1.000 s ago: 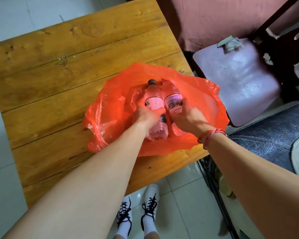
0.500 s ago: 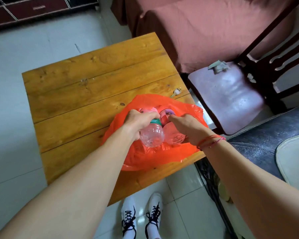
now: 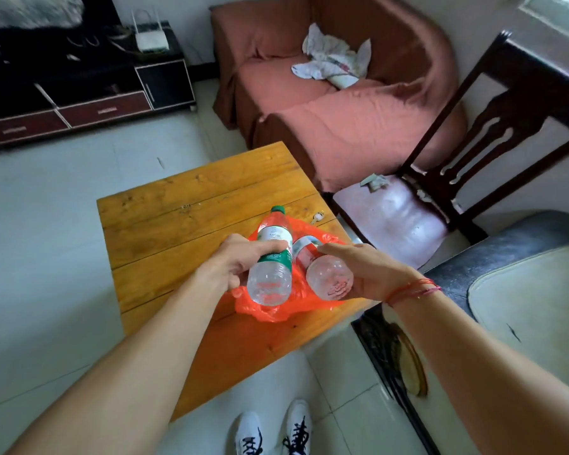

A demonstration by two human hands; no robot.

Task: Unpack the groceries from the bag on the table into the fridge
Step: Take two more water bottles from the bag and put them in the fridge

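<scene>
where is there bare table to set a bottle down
On the table, bare wood: the far and left planks beyond the orange bag, and the near strip before it. Crowded along the right edge: bag and key.

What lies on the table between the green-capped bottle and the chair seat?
In the head view, a small key lies there on the wooden table, just beyond the orange bag.

The bag lies on the table against its right edge, with the left bottle in the left hand and the right bottle in the right hand side by side above it, a key just behind it and a chair right of the table.
</scene>
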